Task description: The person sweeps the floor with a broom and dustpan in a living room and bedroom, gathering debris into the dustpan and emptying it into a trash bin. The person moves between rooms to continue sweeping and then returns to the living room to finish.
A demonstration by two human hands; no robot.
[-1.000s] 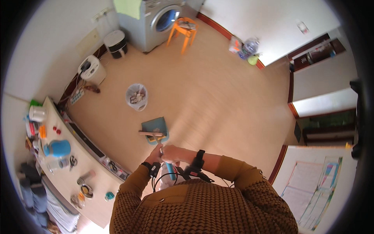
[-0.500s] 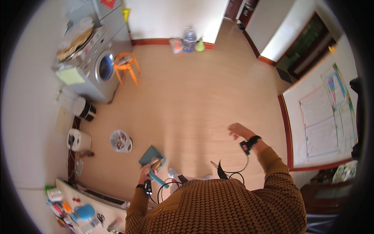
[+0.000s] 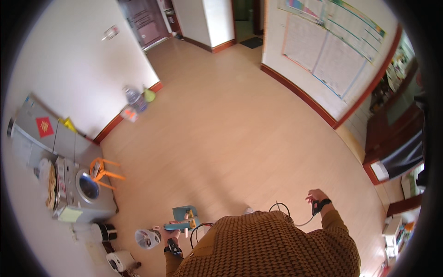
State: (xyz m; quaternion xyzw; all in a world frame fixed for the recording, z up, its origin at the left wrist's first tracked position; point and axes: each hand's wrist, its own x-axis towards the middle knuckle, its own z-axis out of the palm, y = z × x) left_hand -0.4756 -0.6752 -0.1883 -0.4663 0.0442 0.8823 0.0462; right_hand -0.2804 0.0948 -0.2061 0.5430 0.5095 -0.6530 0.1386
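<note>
At the lower left, my left hand (image 3: pixel 171 234) is closed on a teal dustpan (image 3: pixel 181 211). A small brush with yellowish bristles (image 3: pixel 192 216) lies against the pan; whether my fingers also grip it is hard to make out. Just left of that hand stands a white waste bin (image 3: pixel 142 237) with crumpled scraps inside. Off to the right, my right hand (image 3: pixel 316 195) hangs over the floor with nothing in it, its fingers loosely apart. Each wrist wears a black strapped device with a cable.
Along the left wall are a washing machine (image 3: pixel 83 191), an orange stool (image 3: pixel 105 171) and a black-and-white appliance (image 3: pixel 104 232). A large water bottle (image 3: pixel 135 99) stands by the far wall. To the right, a dark wooden cabinet (image 3: pixel 392 124) stands beyond the poster wall (image 3: pixel 323 51).
The view has swung to the right, and the room's things have shifted left and down. The dustpan, still in my left hand, is now turned differently. My right hand remains free.
</note>
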